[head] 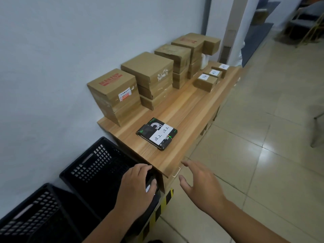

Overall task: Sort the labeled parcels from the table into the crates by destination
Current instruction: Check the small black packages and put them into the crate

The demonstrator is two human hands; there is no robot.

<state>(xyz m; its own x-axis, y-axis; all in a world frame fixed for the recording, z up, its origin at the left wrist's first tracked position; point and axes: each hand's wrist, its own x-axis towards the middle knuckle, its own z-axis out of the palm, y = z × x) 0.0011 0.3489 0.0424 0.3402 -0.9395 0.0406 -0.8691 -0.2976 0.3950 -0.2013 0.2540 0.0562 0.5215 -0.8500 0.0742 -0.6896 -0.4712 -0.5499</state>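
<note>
Parcel sorting, one transfer under way. The left hand (138, 183), fingers curled round a mostly hidden dark parcel (150, 176), holds it at the near end of the tabletop (184, 111), above the crate (98, 165) standing beside that end, probably to drop it in. The right hand (198, 181) hovers off the tabletop's near corner, fingers spread wide and holding nothing. A black labelled parcel (157, 133) lies flat on the tabletop, label upward for reading. Three small labelled boxes (205, 81) sit at the tabletop's far end.
</note>
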